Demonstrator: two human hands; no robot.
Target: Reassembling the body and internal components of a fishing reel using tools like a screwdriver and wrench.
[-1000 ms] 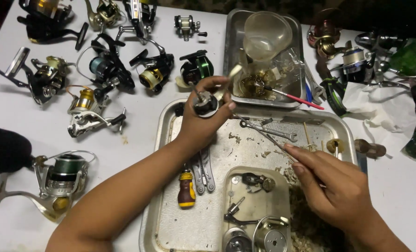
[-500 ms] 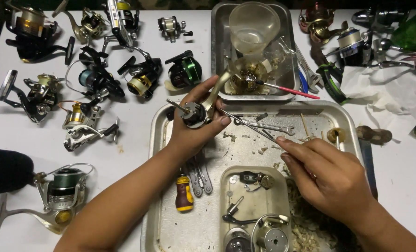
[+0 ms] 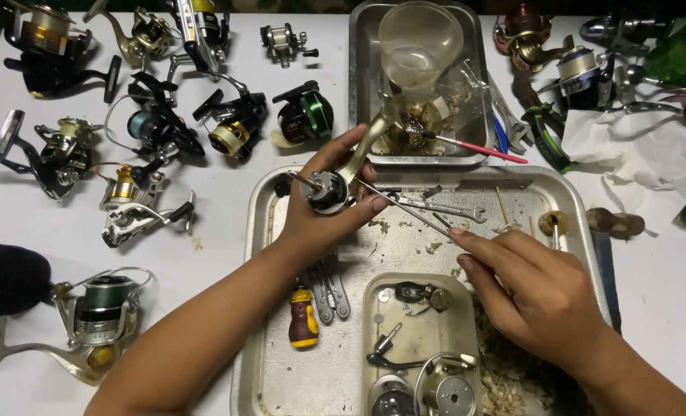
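The left hand (image 3: 324, 212) holds a small reel body (image 3: 329, 189) above the far left part of the large metal tray (image 3: 270, 323). Its fingers are closed around the reel body, the thumb on the near side, and they cover most of it, so only the round dark face and a pale gold arm going up are seen. The right hand (image 3: 539, 296) is over the right part of the same tray, fingers pressed together on a thin metal rod (image 3: 404, 206). The rod's far tip reaches the reel body, but whether it goes inside is hard to tell.

On the tray a wrench (image 3: 443, 208) lies just beyond the rod, and a small screwdriver with yellow and dark red handle (image 3: 303, 320) lies near the left forearm. A smaller tray (image 3: 374, 308) with loose parts is cut off by the lower edge. Behind, a deeper tray (image 3: 362, 85) carries a clear plastic cup (image 3: 420, 38). Many fishing reels (image 3: 150, 131) stand on the white table (image 3: 20, 223); a crumpled tissue (image 3: 628, 150) lies at the right.
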